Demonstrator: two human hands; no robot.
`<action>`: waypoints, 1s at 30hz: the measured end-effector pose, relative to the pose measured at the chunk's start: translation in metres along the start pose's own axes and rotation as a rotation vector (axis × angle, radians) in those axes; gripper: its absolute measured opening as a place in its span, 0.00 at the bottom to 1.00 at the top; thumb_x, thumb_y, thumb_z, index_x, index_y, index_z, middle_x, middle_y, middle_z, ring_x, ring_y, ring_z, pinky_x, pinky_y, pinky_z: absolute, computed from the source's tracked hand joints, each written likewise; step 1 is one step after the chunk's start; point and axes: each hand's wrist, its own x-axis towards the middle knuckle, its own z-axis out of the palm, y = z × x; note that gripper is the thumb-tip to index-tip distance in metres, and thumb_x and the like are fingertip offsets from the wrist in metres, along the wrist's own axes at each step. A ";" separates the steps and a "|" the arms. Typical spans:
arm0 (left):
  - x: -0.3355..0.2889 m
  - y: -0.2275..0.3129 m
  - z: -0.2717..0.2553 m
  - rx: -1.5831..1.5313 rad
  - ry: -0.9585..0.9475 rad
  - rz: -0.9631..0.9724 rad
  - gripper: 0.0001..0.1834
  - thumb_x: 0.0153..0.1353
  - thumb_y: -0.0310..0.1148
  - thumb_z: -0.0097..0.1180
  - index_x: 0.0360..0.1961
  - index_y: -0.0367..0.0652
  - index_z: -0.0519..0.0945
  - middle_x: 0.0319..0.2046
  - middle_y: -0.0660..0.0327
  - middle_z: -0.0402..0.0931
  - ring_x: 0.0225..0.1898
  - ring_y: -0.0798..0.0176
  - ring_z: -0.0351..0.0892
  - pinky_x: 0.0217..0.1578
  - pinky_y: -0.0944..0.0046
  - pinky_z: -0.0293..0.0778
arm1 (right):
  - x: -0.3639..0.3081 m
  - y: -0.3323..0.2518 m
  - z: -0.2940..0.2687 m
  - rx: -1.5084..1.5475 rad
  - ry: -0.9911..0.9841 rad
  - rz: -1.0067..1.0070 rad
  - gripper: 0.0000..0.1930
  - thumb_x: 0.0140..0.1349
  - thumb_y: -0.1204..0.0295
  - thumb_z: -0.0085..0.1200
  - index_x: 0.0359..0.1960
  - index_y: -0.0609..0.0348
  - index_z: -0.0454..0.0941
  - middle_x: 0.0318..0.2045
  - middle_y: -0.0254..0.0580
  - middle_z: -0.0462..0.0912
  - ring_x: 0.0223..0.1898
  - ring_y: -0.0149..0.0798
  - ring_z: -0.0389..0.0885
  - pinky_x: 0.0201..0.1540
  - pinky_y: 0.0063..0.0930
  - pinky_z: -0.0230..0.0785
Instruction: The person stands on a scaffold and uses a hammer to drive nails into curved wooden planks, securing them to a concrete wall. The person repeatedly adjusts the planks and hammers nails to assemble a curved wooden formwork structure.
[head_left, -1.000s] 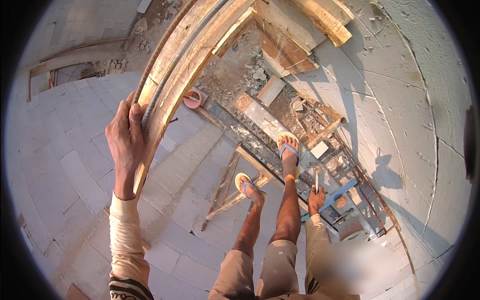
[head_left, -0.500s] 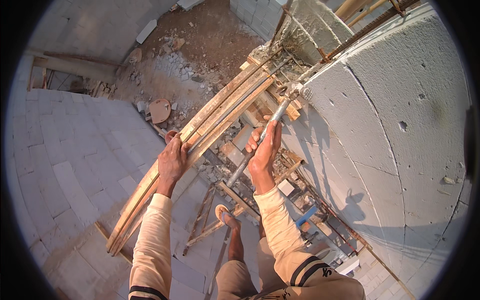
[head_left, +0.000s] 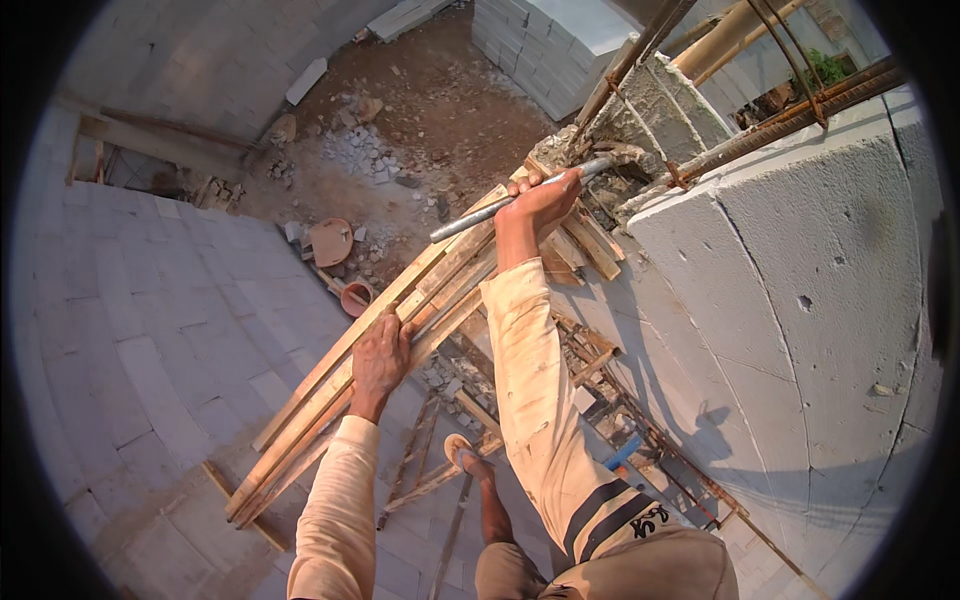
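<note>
Writing: I record dark lettering (head_left: 650, 521) beside two black bands on the right sleeve (head_left: 545, 390); it runs at a slant and is too small for me to read with confidence.

All places below are given from the timber form (head_left: 310, 425), a long bundle of pale boards set on the diagonal.

Right grip (head_left: 540, 212): closed round the grey metal handle of a hammer (head_left: 465, 222), above the far end of the timber form. The handle passes through the fist. Its butt end reaches out on the left over the boards; the other end points right, toward the rough concrete just beyond the timber form. I find the head hard to separate from the rubble-coloured ground behind it.

Left grip (head_left: 380, 360): set about midway along the timber form, fingers curled onto the boards and in contact with them. I cannot see its fingertips fully.

Surroundings: just left of the timber form I log a pink bucket (head_left: 356, 297), and near that a round tan disc (head_left: 331, 242). Past the far end stand pale stacked blocks (head_left: 540, 50) and, further right, rusty steel bars (head_left: 850, 95). A grey block wall (head_left: 800, 270) occupies the right side. Below the timber form, on its near right, I see a sandalled foot (head_left: 460, 450) and a blue tool (head_left: 622, 452).
</note>
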 end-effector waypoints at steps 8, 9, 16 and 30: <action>-0.002 0.000 -0.001 -0.026 -0.064 -0.074 0.15 0.75 0.38 0.61 0.51 0.34 0.81 0.54 0.46 0.86 0.47 0.42 0.88 0.47 0.48 0.83 | 0.002 -0.004 0.018 0.017 0.080 0.057 0.21 0.84 0.43 0.34 0.41 0.47 0.58 0.25 0.33 0.65 0.21 0.30 0.62 0.24 0.30 0.59; -0.002 0.000 -0.001 -0.026 -0.069 -0.080 0.15 0.75 0.37 0.61 0.51 0.35 0.81 0.55 0.46 0.86 0.48 0.42 0.88 0.47 0.48 0.83 | 0.003 -0.004 0.020 0.041 0.085 0.063 0.21 0.84 0.43 0.33 0.41 0.46 0.58 0.25 0.33 0.65 0.21 0.30 0.62 0.24 0.30 0.59; -0.001 -0.001 -0.002 -0.045 -0.106 -0.106 0.12 0.75 0.36 0.62 0.45 0.37 0.79 0.61 0.45 0.85 0.54 0.41 0.88 0.53 0.48 0.83 | 0.013 0.010 0.026 0.222 0.105 0.091 0.21 0.84 0.43 0.33 0.41 0.46 0.58 0.25 0.32 0.65 0.21 0.31 0.62 0.24 0.31 0.59; -0.001 -0.004 -0.001 -0.048 -0.153 -0.108 0.17 0.75 0.35 0.62 0.55 0.33 0.79 0.59 0.42 0.85 0.57 0.41 0.87 0.55 0.49 0.84 | 0.027 0.024 0.020 0.239 0.066 0.109 0.22 0.85 0.40 0.31 0.43 0.43 0.58 0.24 0.30 0.64 0.21 0.31 0.64 0.25 0.32 0.63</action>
